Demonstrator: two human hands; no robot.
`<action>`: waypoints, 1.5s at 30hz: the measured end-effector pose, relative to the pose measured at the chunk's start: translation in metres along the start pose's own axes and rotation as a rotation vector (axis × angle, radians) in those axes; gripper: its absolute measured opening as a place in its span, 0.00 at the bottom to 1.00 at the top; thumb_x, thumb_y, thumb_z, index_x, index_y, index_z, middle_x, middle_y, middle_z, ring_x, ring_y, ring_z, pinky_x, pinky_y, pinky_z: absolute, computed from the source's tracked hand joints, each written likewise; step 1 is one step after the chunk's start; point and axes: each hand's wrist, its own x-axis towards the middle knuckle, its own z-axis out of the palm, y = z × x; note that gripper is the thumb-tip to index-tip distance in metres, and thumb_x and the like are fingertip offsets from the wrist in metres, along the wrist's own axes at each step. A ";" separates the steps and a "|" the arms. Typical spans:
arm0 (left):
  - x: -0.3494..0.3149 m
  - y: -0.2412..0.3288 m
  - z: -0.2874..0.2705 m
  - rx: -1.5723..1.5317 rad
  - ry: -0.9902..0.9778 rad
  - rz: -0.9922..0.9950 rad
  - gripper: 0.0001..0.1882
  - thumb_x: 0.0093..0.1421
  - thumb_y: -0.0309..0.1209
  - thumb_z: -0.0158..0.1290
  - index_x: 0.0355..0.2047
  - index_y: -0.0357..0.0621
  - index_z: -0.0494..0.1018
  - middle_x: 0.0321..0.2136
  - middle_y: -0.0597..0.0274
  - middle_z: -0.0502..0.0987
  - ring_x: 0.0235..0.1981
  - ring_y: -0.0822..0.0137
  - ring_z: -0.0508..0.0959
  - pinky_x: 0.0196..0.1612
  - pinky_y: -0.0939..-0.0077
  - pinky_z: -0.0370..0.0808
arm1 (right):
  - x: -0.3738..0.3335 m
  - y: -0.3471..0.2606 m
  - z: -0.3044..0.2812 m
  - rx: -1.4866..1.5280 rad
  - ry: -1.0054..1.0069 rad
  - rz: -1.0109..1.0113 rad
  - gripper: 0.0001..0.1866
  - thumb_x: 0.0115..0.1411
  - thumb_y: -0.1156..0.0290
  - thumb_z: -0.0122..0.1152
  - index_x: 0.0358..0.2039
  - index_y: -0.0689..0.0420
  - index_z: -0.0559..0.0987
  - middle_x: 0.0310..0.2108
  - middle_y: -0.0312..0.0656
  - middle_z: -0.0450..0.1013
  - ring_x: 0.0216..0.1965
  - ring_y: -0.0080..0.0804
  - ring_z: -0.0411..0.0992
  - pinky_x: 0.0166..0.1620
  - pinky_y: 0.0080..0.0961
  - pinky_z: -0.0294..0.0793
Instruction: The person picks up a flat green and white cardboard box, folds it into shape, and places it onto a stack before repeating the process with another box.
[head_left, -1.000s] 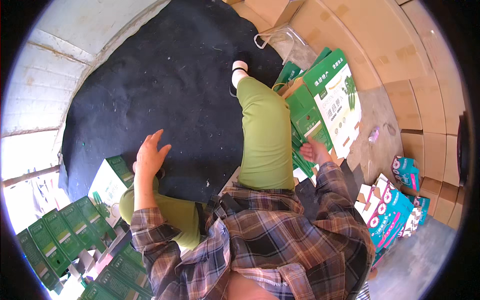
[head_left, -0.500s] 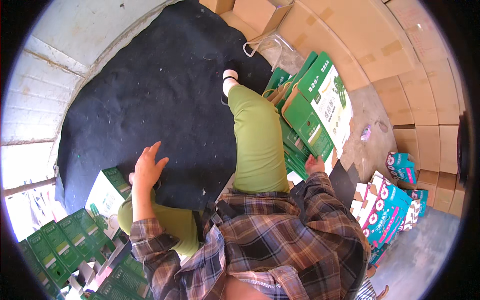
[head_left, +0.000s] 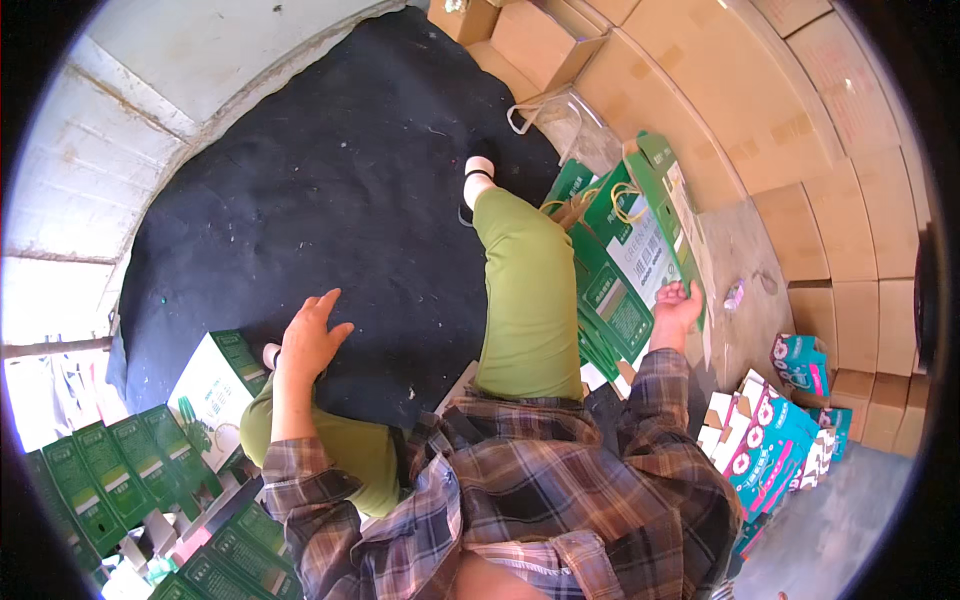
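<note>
My right hand (head_left: pixel 678 306) has its fingers curled at the lower edge of a flat green and white carton (head_left: pixel 672 205), which is tipped up on its side. Left of that carton leans a stack of flattened green cartons (head_left: pixel 612 290), a loop of yellow cord (head_left: pixel 628 203) showing at its top. My left hand (head_left: pixel 312 335) hangs in the air above my left knee, fingers apart and holding nothing. Beside that knee stands a green and white box (head_left: pixel 210 395). Rows of green boxes (head_left: pixel 105 480) fill the lower left.
Black sheeting (head_left: pixel 320 190) covers the floor ahead, bordered by a pale wall (head_left: pixel 130 130). Large brown cardboard boxes (head_left: pixel 700 90) are stacked along the right. Blue and pink cartons (head_left: pixel 770 440) stand at the lower right. A clear bag with a white handle (head_left: pixel 525 115) lies near the stack.
My right hand has moved right and slightly up with the carton's edge, turning the carton away from the stack. The cord loop and the carton beneath now show. My left hand stays nearly still.
</note>
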 end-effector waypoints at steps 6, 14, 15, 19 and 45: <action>-0.001 -0.003 -0.008 -0.022 0.047 -0.024 0.29 0.51 0.33 0.60 0.54 0.43 0.68 0.42 0.50 0.74 0.45 0.49 0.74 0.46 0.59 0.72 | -0.099 0.025 0.108 -0.070 -0.280 -0.133 0.12 0.60 0.64 0.55 0.34 0.61 0.68 0.29 0.40 0.68 0.29 0.29 0.68 0.33 0.26 0.68; 0.000 -0.011 -0.035 -0.102 0.228 -0.157 0.26 0.52 0.32 0.59 0.53 0.45 0.69 0.40 0.52 0.75 0.38 0.54 0.77 0.41 0.64 0.74 | -0.212 0.079 0.155 -0.359 -0.714 -0.118 0.12 0.61 0.66 0.56 0.41 0.59 0.73 0.34 0.40 0.74 0.31 0.28 0.71 0.32 0.24 0.70; 0.000 -0.016 -0.037 -0.149 0.286 -0.158 0.25 0.53 0.31 0.59 0.53 0.45 0.70 0.40 0.53 0.76 0.38 0.56 0.78 0.41 0.66 0.74 | -0.219 0.084 0.164 -0.425 -0.755 -0.120 0.13 0.61 0.66 0.56 0.43 0.60 0.73 0.36 0.41 0.74 0.33 0.27 0.72 0.32 0.24 0.70; -0.005 -0.025 -0.047 -0.317 0.479 -0.257 0.23 0.53 0.30 0.58 0.51 0.44 0.72 0.40 0.55 0.77 0.39 0.60 0.78 0.41 0.68 0.74 | -0.225 0.114 0.196 -0.435 -0.918 -0.090 0.16 0.63 0.68 0.55 0.50 0.60 0.71 0.43 0.42 0.72 0.41 0.29 0.74 0.39 0.28 0.75; -0.078 -0.127 -0.087 -1.394 1.220 -0.284 0.10 0.56 0.28 0.58 0.38 0.49 0.72 0.33 0.71 0.77 0.35 0.77 0.75 0.37 0.83 0.69 | -0.215 0.260 0.258 -0.823 -1.488 -0.214 0.22 0.64 0.73 0.54 0.57 0.65 0.63 0.50 0.43 0.68 0.49 0.27 0.66 0.53 0.24 0.64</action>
